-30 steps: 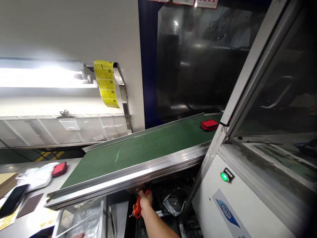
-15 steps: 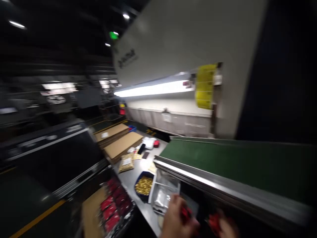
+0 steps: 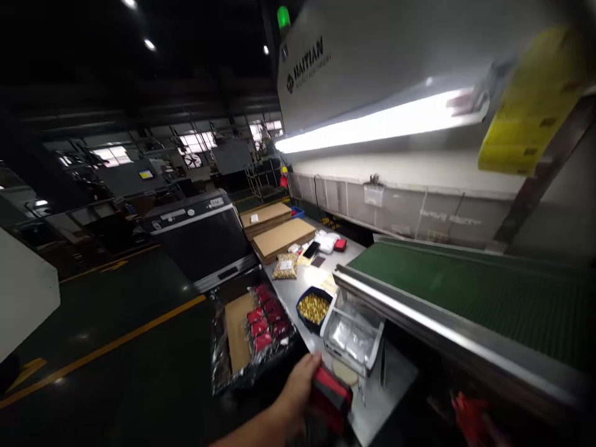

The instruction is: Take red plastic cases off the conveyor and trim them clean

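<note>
My left hand point(image 3: 298, 385) is closed around a red and dark grey moulded plastic part point(image 3: 333, 388), held over the near end of the metal table point(image 3: 388, 385). At the lower right, in shadow below the conveyor, my right hand point(image 3: 496, 431) is dim and mostly cut off. Its fingers appear closed on a red-handled tool point(image 3: 468, 413), whose dark tip points left; its exact kind is too blurred to tell. Left of my left hand, a box lined with black plastic point(image 3: 221, 354) holds rows of similar red parts point(image 3: 263, 326) beside a cardboard sheet.
A blue bin of small brass pieces point(image 3: 313, 308) stands beside a white tray with clear bags point(image 3: 354, 335). Farther back lie a bag of brass pieces point(image 3: 285, 266), a phone point(image 3: 311, 250) and cardboard stacks point(image 3: 284, 239). The green conveyor point(image 3: 442, 279) borders the right.
The view has swung right-to-left, so the table and conveyor appear farther right. My hands have moved apart; the left carries the red part away from the right hand.
</note>
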A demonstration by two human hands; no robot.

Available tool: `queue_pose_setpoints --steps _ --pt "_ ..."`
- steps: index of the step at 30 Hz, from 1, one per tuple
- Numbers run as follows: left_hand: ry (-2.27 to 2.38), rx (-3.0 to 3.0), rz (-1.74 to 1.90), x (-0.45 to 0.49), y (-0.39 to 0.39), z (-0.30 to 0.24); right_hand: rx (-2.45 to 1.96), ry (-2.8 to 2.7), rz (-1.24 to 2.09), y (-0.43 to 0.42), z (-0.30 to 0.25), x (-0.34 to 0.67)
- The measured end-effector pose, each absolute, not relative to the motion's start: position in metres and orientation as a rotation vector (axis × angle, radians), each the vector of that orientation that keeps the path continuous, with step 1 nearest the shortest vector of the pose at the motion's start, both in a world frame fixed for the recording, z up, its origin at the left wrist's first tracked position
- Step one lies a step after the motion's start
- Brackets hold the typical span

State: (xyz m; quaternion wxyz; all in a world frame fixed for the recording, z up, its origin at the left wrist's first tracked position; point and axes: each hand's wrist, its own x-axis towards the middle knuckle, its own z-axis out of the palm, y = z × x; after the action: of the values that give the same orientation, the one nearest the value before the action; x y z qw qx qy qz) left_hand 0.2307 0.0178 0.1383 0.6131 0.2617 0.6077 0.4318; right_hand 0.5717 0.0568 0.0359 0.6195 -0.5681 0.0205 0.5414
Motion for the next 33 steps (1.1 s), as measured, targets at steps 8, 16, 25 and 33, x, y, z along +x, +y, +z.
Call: queue_pose_setpoints --steps 8,16,25,33 --pt "1.315 0.456 0.921 0.205 -0.005 0.168 -1.452 0.347 1.182 0.03 -0.007 0.549" --pt "1.292 0.485 0.917 0.161 -0.005 0.165 -1.191 -0.996 1.478 -0.047 0.091 0.369" --pt "1.35 0.688 1.066 0.052 -0.011 0.185 -1.181 -1.309 1.415 -0.026 0.138 0.246" --pt "1.284 1.576 1.262 -0.034 -0.064 0.194 -0.757 -0.75 1.805 -0.008 0.161 0.148"
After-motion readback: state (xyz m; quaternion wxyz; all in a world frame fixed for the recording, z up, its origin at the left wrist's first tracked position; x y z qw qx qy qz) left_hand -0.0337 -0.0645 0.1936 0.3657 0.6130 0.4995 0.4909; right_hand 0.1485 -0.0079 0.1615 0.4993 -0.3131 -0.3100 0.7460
